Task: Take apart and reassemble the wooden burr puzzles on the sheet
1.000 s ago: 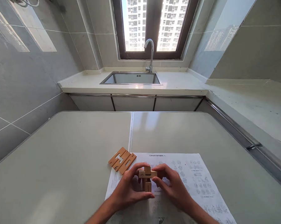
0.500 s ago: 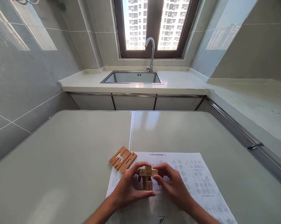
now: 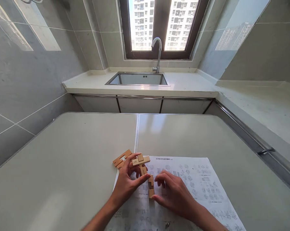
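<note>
My left hand is closed around wooden burr puzzle pieces fitted crosswise, with a light bar on top and a darker one slanting below it. My left thumb reaches toward a notched wooden puzzle piece, which stands out below the cross. My right hand is curled at that notched piece, its thumb at the lower end and its fingers beside the upper part. Whether the notched piece touches the cross is hard to tell. Behind my left hand, partly hidden, flat numbered wooden pieces lie on the table.
A printed sheet with small line drawings lies under my hands on the pale table. A seam runs across the tabletop. Beyond stand a counter with a sink and a tap, below a window.
My left hand has moved up and left, tilting the crossed pieces. A notched piece now shows apart to the lower right, beside my right hand, which has shifted slightly down.
</note>
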### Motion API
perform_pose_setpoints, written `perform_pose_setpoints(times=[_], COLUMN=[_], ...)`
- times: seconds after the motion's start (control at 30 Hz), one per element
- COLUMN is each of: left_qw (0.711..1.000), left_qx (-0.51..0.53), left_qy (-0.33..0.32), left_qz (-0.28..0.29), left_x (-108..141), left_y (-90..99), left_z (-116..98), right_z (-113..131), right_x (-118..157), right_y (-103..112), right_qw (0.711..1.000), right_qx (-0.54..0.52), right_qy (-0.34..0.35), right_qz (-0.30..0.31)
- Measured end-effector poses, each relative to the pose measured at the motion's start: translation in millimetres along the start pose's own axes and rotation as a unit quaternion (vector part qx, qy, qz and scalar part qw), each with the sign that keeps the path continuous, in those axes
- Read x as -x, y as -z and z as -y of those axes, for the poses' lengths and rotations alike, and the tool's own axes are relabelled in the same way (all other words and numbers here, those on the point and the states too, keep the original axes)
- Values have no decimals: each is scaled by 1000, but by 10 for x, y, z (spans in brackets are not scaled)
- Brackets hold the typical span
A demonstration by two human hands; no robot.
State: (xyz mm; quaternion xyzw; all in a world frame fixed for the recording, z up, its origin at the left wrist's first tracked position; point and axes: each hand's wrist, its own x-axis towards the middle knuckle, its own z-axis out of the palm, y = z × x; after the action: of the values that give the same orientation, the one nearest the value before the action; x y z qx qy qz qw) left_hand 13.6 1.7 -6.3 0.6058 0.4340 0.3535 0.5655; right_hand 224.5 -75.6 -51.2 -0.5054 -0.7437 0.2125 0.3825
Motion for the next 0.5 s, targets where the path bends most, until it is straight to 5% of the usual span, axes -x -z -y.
perform_pose_setpoints(times=[0.33, 0.5], left_qw=[999, 998], left_qx=[-41, -51], left_qy=[-17, -24], left_qz=[20, 20], left_x=[31, 27], left_y=[-33, -37], left_z=[33, 43], right_z=[-13, -12], right_x=[30, 33], right_y=[-85, -68], right_qw=[993, 997], right_qx=[66, 24], right_qy=[86, 55], right_qz=[34, 51])
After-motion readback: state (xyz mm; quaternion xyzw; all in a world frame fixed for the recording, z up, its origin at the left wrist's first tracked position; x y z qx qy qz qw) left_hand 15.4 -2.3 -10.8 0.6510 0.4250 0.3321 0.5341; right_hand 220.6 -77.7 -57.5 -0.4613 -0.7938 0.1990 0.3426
